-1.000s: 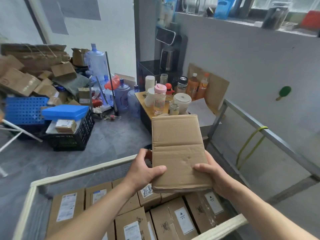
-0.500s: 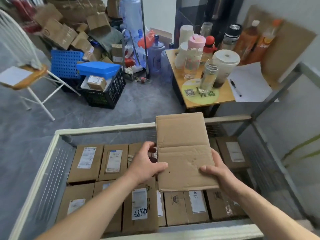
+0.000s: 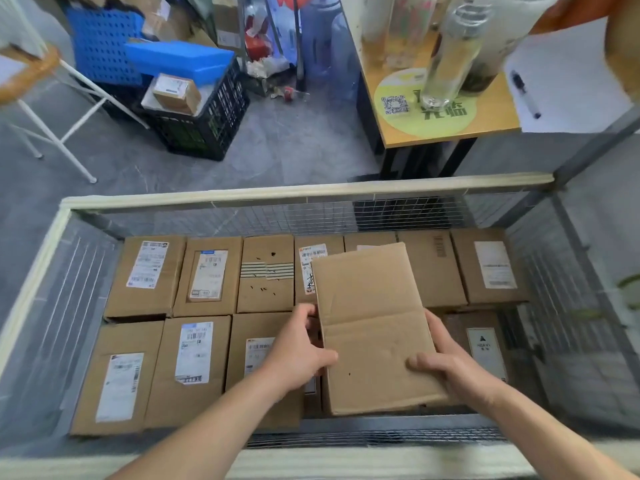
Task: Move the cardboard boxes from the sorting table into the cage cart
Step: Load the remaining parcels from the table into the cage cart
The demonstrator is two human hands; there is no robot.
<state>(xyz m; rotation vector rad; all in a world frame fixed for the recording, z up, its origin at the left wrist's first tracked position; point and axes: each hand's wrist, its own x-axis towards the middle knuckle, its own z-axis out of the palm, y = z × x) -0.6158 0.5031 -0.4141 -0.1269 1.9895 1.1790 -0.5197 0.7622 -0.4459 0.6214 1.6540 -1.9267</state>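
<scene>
Cage cart (image 3: 277,196) nearer, cardboard box (image 3: 375,327) lowered, left hand (image 3: 298,349), right hand (image 3: 452,370), grip holding it

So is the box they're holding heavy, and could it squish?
Probably light: the left hand and right hand hold the box only by its side edges, thumbs on top. It may be a bit soft, since a crease runs across its top. It likely won't slip, being matte bare cardboard.

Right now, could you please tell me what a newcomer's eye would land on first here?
The plain cardboard box, gripped by the left hand and right hand over the cage cart. Beneath it lie two rows of labelled boxes; beyond the far rail stands a small table crowded with bottles.
</scene>
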